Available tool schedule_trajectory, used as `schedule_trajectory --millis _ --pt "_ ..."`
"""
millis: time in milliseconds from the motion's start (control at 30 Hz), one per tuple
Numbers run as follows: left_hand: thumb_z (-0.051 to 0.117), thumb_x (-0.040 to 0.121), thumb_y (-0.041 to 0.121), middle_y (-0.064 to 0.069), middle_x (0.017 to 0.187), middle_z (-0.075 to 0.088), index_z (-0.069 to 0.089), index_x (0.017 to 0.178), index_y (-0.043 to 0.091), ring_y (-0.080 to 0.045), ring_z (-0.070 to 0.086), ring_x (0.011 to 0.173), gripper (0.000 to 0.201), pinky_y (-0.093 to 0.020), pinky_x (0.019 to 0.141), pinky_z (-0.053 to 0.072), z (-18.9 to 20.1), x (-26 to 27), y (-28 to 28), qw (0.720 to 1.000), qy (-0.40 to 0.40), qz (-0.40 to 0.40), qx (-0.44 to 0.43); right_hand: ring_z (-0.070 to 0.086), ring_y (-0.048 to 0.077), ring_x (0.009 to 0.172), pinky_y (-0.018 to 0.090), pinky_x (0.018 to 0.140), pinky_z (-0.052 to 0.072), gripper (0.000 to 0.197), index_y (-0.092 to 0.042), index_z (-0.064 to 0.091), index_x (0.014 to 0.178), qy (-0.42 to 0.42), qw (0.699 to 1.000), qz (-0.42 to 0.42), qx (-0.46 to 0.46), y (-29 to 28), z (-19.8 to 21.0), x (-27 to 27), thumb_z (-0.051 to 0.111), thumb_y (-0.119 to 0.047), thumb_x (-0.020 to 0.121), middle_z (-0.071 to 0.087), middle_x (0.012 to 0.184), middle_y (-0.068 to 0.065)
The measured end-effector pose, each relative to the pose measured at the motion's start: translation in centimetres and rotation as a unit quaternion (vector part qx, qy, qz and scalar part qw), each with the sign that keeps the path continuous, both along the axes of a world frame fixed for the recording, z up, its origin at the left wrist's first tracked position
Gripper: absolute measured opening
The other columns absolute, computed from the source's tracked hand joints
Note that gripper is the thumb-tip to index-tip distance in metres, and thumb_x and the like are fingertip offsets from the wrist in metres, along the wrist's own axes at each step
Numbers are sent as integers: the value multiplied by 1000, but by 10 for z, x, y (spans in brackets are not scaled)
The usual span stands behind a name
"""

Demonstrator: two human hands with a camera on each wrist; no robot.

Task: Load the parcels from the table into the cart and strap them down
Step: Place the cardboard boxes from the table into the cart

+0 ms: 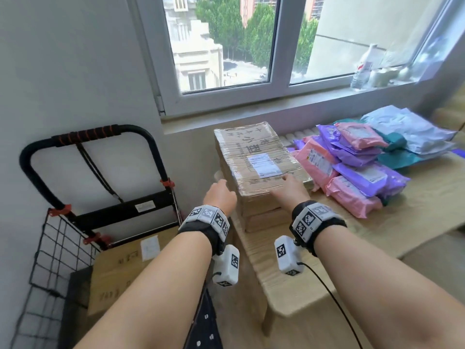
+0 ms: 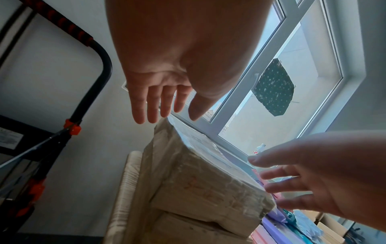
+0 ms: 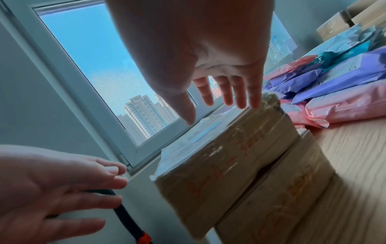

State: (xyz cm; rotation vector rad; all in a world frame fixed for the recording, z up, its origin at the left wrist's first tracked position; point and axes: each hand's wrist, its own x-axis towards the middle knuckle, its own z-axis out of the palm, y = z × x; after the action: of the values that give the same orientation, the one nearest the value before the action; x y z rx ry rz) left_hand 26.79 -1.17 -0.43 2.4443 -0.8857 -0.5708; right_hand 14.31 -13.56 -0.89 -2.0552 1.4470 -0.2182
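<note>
Both forearms are stretched forward. Fingers of the left hand (image 1: 219, 195) and right hand (image 1: 289, 188) are spread straight, nothing gripped, either side of the top taped box (image 1: 259, 159), stacked on the table (image 1: 415, 205). Beside it, the cart (image 1: 95, 197) is seen.

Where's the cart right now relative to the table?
In the head view the cart stands on the floor left of the table, against the wall, with one cardboard box already in it.
</note>
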Motion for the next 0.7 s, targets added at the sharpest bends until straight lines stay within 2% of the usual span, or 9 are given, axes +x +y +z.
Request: schedule_trajectory --millis 100,167,300,467,533,633,700 --pt "43 93 19 -12 133 51 48 131 11 -32 54 118 39 -37 94 44 -11 -13 -33 1000 1 14 -1 42 34 127 43 105 39 52 -10 44 134 25 999 -32 -37 -35 -6 -13 54 -28 86 45 136 17" --pt "42 92 18 -12 125 58 53 124 12 -33 58 109 35 -37 88 48 -18 -19 -50 1000 9 27 3 39 36 129 43 106 35 51 -8 40 136 39 998 -48 -24 -57 -8 -20 53 -24 89 40 138 18" --pt "42 92 22 -14 125 58 47 125 11 -34 58 108 35 -37 87 47 -28 -25 -72 996 27 81 14 38 38 131 43 105 36 55 -9 36 138 57 998 -31 0 -89 -20 -28 55 -24 89 36 140 19" --pt "44 93 20 -14 125 56 44 127 7 -32 57 109 36 -33 78 41 -24 -36 -87 989 39 141 3 36 37 130 44 106 33 53 -13 37 140 69 998 -8 6 -104 -28 -30 50 -25 90 36 141 18" --pt "42 93 17 -12 122 59 50 122 9 -30 59 106 31 -32 77 43 -23 -42 -93 991 36 129 9 32 38 132 45 110 29 54 -11 39 139 79 997 -15 -10 -109 -28 -33 50 -32 90 35 144 20" --pt "44 90 18 -7 115 65 61 115 13 -27 61 102 30 -28 78 44 -23 -55 -102 996 41 84 4 24 37 138 45 113 26 61 -10 33 142 90 996 -7 -19 -117 -25 -39 51 -35 89 28 148 22" --pt "44 87 13 -5 115 66 67 112 17 -26 62 105 34 -26 84 47 -24 -66 -109 997 59 47 -7 22 37 139 45 112 27 65 -11 30 145 91 996 -13 -16 -119 -24 -43 54 -33 88 26 149 21"
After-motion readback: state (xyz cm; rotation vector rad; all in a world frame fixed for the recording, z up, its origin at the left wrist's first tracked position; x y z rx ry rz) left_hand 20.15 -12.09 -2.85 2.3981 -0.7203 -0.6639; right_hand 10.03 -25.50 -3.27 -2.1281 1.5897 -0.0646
